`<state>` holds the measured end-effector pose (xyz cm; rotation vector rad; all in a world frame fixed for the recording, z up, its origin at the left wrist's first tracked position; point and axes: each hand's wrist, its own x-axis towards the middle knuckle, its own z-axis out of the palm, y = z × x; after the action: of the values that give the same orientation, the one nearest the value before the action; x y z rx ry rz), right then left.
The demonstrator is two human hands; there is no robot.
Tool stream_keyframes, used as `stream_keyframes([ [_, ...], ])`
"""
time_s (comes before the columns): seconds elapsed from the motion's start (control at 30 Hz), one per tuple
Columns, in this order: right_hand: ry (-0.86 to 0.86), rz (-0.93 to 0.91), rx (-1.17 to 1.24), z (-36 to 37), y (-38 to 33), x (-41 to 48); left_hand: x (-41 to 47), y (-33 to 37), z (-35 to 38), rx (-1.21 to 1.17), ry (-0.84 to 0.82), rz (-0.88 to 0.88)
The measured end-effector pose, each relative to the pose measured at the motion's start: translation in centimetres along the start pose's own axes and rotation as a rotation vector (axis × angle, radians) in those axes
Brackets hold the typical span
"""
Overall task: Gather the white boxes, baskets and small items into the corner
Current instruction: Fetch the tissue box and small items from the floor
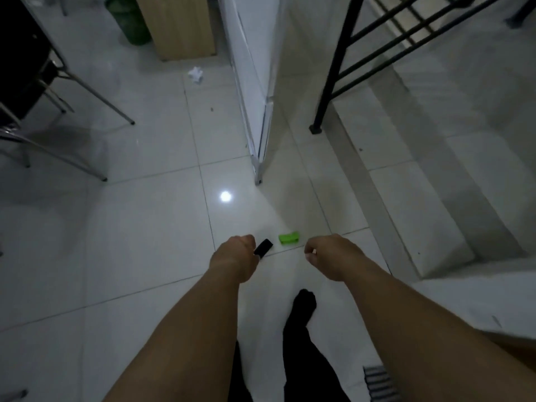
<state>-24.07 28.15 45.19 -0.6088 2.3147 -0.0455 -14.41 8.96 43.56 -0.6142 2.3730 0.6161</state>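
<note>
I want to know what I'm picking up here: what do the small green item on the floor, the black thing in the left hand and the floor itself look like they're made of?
Green item: probably matte plastic, given its bright uniform colour and blocky shape; too blurred to be sure.
Black thing in the left hand: dark and smooth, perhaps plastic; unclear.
Floor: glossy glazed tile, with grout lines and a reflected lamp.

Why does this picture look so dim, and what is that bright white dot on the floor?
Head view: the room is dimly lit, so colours look grey and detail is soft. The bright dot is a light's glare mirrored in the glossy floor tile. The wide lens bends straight lines, such as the white partition and black railing, near the edges.
</note>
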Motion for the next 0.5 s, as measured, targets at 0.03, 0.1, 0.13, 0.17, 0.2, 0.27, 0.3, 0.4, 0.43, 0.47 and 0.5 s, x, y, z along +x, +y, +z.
stream_keyframes([
  [0.03,-0.014,-0.006,-0.006,-0.4,0.8,2.3,1.9,0.2,0.4,-0.019,0.0,-0.027],
  [0.1,-0.028,-0.001,-0.008,-0.7,2.2,7.2,6.0,0.5,1.5,-0.039,-0.004,-0.083],
  [0.13,-0.044,0.004,-0.004,-0.3,3.0,9.6,8.0,0.6,2.4,-0.042,-0.017,-0.1],
  [0.17,-0.066,-0.004,-0.008,0.1,3.7,11.9,10.0,0.7,3.4,-0.045,-0.03,-0.114],
  [0.2,-0.094,-0.013,-0.011,0.6,4.3,14.2,12.0,0.8,4.3,-0.043,-0.045,-0.124],
  [0.27,-0.131,-0.03,-0.005,2.2,5.3,18.7,16.0,1.1,6.4,-0.034,-0.076,-0.142],
  [0.3,-0.129,-0.042,0.0,3.2,5.8,21.2,18.5,1.1,7.7,-0.029,-0.085,-0.144],
  [0.4,-0.12,-0.066,-0.033,7.5,7.6,28.9,26.4,0.4,12.4,-0.027,-0.097,-0.132],
  [0.43,-0.128,-0.075,-0.055,9.4,8.1,31.4,28.9,-0.1,14.2,-0.022,-0.096,-0.133],
  [0.47,-0.143,-0.086,-0.074,11.3,8.7,33.8,31.2,-0.6,16.1,-0.014,-0.099,-0.137],
  [0.5,-0.163,-0.094,-0.092,13.2,9.4,36.0,33.2,-1.1,17.9,-0.001,-0.102,-0.142],
])
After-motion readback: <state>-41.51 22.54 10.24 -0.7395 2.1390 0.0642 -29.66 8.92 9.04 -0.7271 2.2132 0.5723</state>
